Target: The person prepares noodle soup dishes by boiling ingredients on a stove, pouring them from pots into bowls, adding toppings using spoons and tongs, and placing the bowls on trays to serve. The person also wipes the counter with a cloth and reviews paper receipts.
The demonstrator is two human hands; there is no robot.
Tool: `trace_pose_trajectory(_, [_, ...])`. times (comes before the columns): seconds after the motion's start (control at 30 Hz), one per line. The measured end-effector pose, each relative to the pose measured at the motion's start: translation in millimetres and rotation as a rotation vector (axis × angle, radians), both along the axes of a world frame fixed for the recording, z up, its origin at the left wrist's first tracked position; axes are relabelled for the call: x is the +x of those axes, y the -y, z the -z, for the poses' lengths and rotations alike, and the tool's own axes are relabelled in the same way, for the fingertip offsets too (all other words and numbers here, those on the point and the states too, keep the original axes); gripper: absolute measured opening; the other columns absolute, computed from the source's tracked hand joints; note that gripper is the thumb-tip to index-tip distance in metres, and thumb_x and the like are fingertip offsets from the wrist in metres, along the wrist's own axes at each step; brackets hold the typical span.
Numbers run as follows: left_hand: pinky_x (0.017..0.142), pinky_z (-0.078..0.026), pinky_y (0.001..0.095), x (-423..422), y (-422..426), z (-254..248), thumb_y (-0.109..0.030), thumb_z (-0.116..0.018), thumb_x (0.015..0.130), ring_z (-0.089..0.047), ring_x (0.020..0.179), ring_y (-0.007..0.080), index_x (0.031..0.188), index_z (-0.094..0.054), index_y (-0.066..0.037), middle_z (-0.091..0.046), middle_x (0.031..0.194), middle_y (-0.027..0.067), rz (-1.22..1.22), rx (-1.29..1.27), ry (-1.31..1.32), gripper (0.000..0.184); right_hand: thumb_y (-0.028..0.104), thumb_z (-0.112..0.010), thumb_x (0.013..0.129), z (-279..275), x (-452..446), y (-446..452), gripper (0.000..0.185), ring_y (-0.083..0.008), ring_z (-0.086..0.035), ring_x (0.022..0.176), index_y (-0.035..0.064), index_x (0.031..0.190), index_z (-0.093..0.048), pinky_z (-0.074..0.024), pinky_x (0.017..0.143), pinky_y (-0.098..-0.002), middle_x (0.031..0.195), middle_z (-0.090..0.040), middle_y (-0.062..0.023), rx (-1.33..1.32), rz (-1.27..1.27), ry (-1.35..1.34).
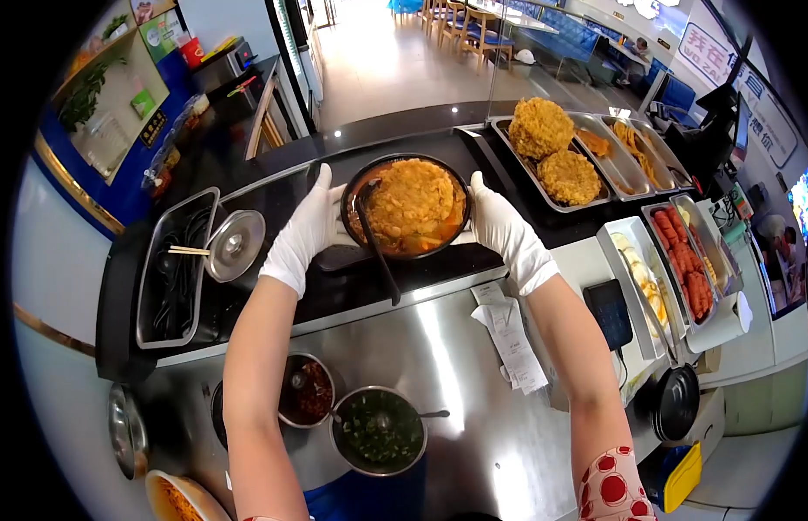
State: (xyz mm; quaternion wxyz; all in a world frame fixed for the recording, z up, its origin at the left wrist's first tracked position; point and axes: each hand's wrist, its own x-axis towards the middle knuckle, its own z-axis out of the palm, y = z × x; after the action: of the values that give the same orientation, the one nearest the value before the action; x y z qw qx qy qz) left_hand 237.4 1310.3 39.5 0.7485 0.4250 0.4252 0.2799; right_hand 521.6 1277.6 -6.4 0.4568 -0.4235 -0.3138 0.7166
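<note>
A round black bowl [407,257] of reddish broth is held level between my two white-gloved hands over the black counter. A large golden fried cutlet [413,198] covers most of the broth. A black spoon [380,252] leans in the bowl, its handle hanging over the near rim. My left hand [308,230] grips the bowl's left side, thumb raised and fingers tucked partly out of sight beneath. On the opposite side my right hand [506,230] holds it the same way. Below the right hand, printed receipts [514,343] lie on the steel worktop.
Metal trays of fried cutlets [571,176] and red sausages [679,260] stand to the right. At left are a tray of black spoons [174,278] and a metal lid [236,246] with chopsticks. Nearer stand pots of chopped greens [378,430] and red sauce [306,391].
</note>
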Motion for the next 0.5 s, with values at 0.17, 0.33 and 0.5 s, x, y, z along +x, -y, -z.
trace_pose_trajectory(0.17, [0.098, -0.039, 0.0576, 11.3, -46.7, 32.2, -0.077, -0.024, 0.086, -0.047, 0.125, 0.0317, 0.141, -0.038, -0.005, -0.046, 0.138, 0.0144, -0.007, -0.002, -0.006, 0.092, 0.063, -0.026, 0.095, 19.0, 10.1, -36.2, 0.071, -0.0282, -0.067, 0.086, 0.0020, 0.121, -0.051, -0.0593, 0.068, -0.0489, 0.110, -0.063, -0.0148, 0.024, 0.012, 0.052])
trace_pose_trajectory(0.33, [0.091, -0.047, 0.0528, 15.2, -66.2, 39.4, -0.077, -0.023, 0.086, -0.056, 0.114, 0.0284, 0.139, -0.041, -0.007, -0.055, 0.128, 0.0108, -0.044, 0.008, -0.051, 0.090, 0.061, -0.022, 0.096, 22.0, 12.8, -59.2, 0.069, -0.0307, -0.066, 0.093, 0.0053, 0.128, -0.047, -0.0567, 0.074, -0.0537, 0.119, -0.059, -0.0128, 0.001, -0.002, 0.049])
trace_pose_trajectory(0.5, [0.090, -0.048, 0.0488, 14.8, -74.0, 45.1, -0.075, -0.023, 0.088, -0.057, 0.110, 0.0291, 0.142, -0.034, -0.005, -0.053, 0.129, 0.0124, -0.188, 0.038, -0.046, 0.089, 0.062, -0.019, 0.096, 23.4, 10.1, -63.1, 0.074, -0.0293, -0.064, 0.092, 0.0010, 0.130, -0.043, -0.0568, 0.076, -0.0509, 0.115, -0.058, -0.0140, 0.016, 0.058, 0.054])
